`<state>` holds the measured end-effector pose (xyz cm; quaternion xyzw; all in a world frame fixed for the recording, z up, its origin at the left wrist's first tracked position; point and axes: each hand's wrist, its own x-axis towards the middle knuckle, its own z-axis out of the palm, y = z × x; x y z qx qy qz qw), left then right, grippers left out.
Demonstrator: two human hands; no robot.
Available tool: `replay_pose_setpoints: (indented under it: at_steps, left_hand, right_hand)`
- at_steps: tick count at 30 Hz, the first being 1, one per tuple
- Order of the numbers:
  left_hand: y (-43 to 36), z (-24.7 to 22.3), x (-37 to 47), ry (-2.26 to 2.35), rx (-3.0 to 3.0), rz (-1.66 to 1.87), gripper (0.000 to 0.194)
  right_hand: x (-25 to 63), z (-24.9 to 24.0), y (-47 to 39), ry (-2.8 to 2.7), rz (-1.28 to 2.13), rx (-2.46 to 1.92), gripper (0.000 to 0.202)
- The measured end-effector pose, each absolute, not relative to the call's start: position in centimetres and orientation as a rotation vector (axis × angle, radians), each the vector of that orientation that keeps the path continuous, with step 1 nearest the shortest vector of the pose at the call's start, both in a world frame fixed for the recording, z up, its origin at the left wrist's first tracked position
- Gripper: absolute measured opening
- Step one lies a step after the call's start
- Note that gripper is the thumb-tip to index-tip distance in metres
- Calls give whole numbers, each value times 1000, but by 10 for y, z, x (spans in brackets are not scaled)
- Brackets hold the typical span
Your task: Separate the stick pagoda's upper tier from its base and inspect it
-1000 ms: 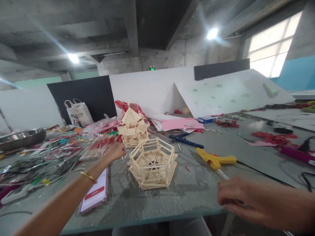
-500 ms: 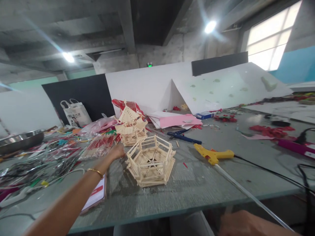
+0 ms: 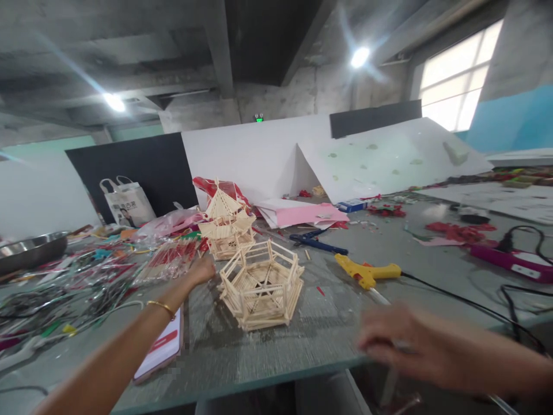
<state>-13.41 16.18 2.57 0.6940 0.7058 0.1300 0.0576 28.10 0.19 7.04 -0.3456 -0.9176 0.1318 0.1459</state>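
My left hand (image 3: 202, 272), curled closed, is at the left of a hexagonal frame of thin wooden sticks (image 3: 261, 288); whatever it may hold is hidden. Behind the frame stands a small stick pavilion (image 3: 227, 225) with a pointed roof. My right hand (image 3: 389, 337) is blurred over the table's front edge, above the clear glue stick of a yellow glue gun (image 3: 367, 272); its grip cannot be made out. The glue gun lies right of the frame, its black cord running right.
Blue pliers (image 3: 318, 241) lie behind the frame. A phone (image 3: 162, 349) is under my left forearm. Wrapped sticks and wires (image 3: 108, 288) clutter the left, near a metal bowl (image 3: 34, 251). A purple power strip (image 3: 512, 262) lies right; pink paper (image 3: 305, 214) is farther back.
My right hand has risen from the bottom edge and moved up and left toward the glue gun. My left hand stays beside the frame. The view has shifted slightly.
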Motion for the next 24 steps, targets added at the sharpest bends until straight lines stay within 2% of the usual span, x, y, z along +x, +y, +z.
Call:
replay_pose_setpoints:
  at_steps: [4, 7, 12, 16, 24]
  left_hand:
    - [145, 41, -142, 2054, 1985, 582, 12]
    - [128, 56, -154, 1946, 1893, 756, 19]
    - [112, 70, -172, 1841, 1731, 921, 33]
    - [114, 64, -184, 1711, 1555, 1005, 40]
    - [140, 47, -186, 1693, 1496, 1006, 37]
  right_hand:
    - [263, 127, 57, -2409, 506, -1052, 23]
    - [235, 135, 112, -2305, 612, -1106, 22]
    - [177, 111, 202, -2156, 1047, -1203, 11]
    - [142, 94, 251, -2152, 1196, -1196, 11]
    - [113, 61, 292, -2131, 1586, -1072, 12]
